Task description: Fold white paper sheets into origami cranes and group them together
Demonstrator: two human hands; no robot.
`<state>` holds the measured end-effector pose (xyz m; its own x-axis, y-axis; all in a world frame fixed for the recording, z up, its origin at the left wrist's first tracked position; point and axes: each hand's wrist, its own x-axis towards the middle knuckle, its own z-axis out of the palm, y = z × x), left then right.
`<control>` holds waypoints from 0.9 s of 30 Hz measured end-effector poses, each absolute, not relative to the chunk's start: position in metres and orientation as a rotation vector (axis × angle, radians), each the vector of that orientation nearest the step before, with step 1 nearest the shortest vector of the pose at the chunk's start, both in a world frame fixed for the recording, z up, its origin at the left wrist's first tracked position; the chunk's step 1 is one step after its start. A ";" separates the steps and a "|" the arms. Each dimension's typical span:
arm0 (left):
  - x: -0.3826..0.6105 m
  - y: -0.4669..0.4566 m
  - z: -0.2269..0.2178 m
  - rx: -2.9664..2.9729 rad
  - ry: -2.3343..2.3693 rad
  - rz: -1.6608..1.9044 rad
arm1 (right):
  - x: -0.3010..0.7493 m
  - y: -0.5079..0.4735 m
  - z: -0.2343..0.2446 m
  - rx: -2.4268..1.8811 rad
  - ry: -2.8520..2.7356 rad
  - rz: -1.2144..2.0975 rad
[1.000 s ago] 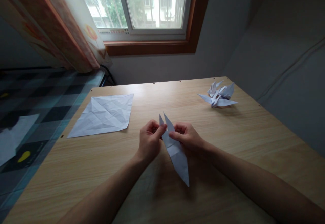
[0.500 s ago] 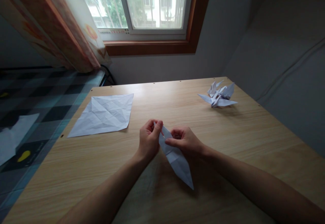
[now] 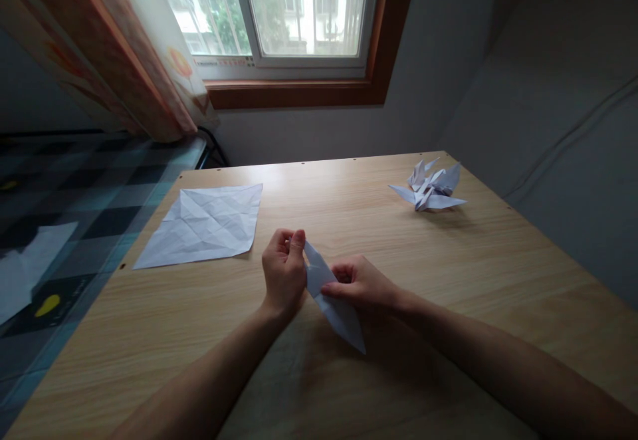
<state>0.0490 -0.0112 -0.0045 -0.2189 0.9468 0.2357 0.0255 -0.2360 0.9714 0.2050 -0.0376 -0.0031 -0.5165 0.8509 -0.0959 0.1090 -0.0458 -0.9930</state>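
Note:
A long, pointed piece of folded white paper (image 3: 335, 300) is held just above the wooden table (image 3: 448, 274) in the middle of the view. My left hand (image 3: 283, 271) pinches its upper end between thumb and fingers. My right hand (image 3: 359, 283) grips the paper's middle from the right, fingers curled. The lower point of the paper sticks out toward me, below both hands.
A creased, unfolded white sheet (image 3: 202, 225) lies flat at the table's left. Finished white paper cranes (image 3: 431, 187) sit at the far right corner. A checked bedspread (image 3: 74, 214) lies left of the table, a curtain (image 3: 124, 48) and window behind it.
The two upper points of the paper, open a second ago, are now folded down and hidden in my left hand. Both hands shifted slightly left and the paper turned with them.

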 end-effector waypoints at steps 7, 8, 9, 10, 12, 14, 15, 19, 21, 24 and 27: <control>0.051 -0.005 -0.008 1.009 0.974 1.435 | 0.207 -0.035 -0.003 -1.118 -1.606 1.405; 0.052 -0.005 -0.009 0.984 0.918 1.397 | 0.207 -0.034 -0.004 -1.105 -1.528 1.406; 0.052 -0.005 -0.010 0.988 0.878 1.352 | 0.208 -0.032 -0.005 -1.090 -1.439 1.410; 0.053 -0.005 -0.011 1.013 0.853 1.302 | 0.208 -0.031 -0.006 -1.074 -1.350 1.412; 0.053 -0.007 -0.012 1.080 0.831 1.205 | 0.207 -0.028 -0.009 -1.044 -1.202 1.406; 0.054 -0.010 -0.011 1.122 0.816 1.140 | 0.207 -0.026 -0.010 -1.023 -1.113 1.401; 0.054 -0.012 -0.010 1.131 0.813 1.124 | 0.207 -0.025 -0.011 -1.018 -1.085 1.404; 0.055 -0.015 -0.004 1.097 0.831 1.131 | 0.207 -0.025 -0.011 -1.004 -1.021 1.416; 0.056 -0.014 -0.003 1.070 0.841 1.176 | 0.208 -0.025 -0.011 -0.997 -1.016 1.400; 0.055 -0.011 -0.004 1.090 0.873 1.246 | 0.211 -0.024 -0.012 -1.007 -1.045 1.350; 0.052 -0.009 -0.004 1.152 0.912 1.248 | 0.212 -0.023 -0.013 -0.981 -1.081 1.321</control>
<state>0.0524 -0.0090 -0.0044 0.1330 0.9880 0.0788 -0.2249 -0.0473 0.9732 0.2117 -0.0232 -0.0132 -0.0431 0.9982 0.0422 -0.2394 0.0307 -0.9704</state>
